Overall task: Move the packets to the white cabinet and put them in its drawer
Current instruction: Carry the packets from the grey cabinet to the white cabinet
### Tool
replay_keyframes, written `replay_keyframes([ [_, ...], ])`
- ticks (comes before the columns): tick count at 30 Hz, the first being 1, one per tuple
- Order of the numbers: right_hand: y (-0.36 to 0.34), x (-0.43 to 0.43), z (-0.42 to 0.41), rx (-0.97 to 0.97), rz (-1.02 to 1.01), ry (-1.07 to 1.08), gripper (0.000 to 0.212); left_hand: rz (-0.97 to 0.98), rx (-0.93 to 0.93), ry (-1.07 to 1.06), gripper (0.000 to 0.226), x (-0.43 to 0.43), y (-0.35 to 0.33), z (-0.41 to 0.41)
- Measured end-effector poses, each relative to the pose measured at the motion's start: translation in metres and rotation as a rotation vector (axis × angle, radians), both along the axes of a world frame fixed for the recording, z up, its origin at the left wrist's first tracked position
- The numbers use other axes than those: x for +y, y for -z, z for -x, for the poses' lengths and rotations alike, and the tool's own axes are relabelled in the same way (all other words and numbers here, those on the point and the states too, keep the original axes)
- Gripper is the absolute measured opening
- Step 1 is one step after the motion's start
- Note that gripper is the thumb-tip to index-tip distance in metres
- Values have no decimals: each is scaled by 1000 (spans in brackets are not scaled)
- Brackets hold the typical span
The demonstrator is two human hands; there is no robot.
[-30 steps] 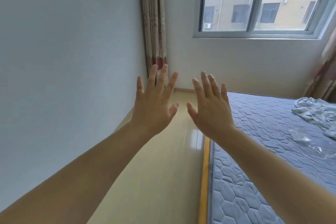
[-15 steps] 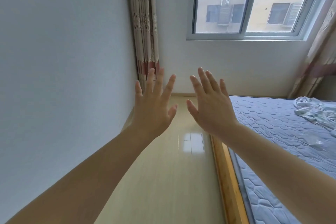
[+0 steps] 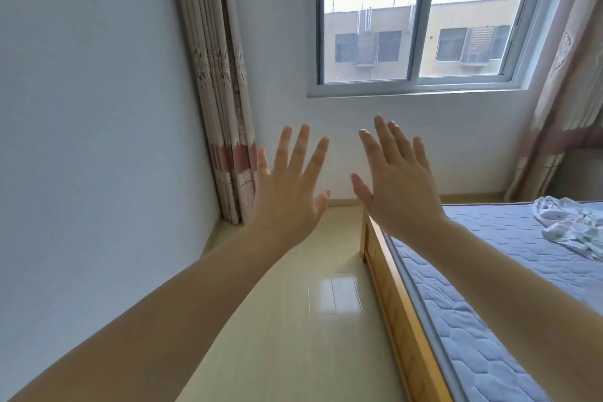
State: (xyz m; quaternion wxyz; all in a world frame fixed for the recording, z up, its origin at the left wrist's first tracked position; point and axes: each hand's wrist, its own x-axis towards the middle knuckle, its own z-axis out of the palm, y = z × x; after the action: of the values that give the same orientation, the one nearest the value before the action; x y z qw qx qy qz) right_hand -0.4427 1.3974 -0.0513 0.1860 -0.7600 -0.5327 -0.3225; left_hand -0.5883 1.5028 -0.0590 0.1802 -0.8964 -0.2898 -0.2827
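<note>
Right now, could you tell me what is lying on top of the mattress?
On the mattress, only a crumpled pale printed cloth shows, near the right edge. The right forearm covers part of the near surface, and the frame cuts off the rest. No packets are visible.

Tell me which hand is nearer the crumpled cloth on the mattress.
Right. The right hand hangs over the bed's near corner, left of the crumpled cloth; the left hand is farther left, above the floor.
</note>
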Motion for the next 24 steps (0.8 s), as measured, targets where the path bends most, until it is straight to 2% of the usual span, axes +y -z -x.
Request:
replay_keyframes([
  [5,-13,122,-76,19,-7,26,63,-23,-33,16,76,120,-13,-82],
  [14,21,365,-170,-2,-1,30,63,-47,-14,25,74,367,10,-173],
  [19,-5,505,-234,-20,-35,102,64,-41,-32,79,74,510,-12,-253],
  [24,-18,602,-314,-58,-41,187,63,-25,-36,180,74,626,-22,-348],
])
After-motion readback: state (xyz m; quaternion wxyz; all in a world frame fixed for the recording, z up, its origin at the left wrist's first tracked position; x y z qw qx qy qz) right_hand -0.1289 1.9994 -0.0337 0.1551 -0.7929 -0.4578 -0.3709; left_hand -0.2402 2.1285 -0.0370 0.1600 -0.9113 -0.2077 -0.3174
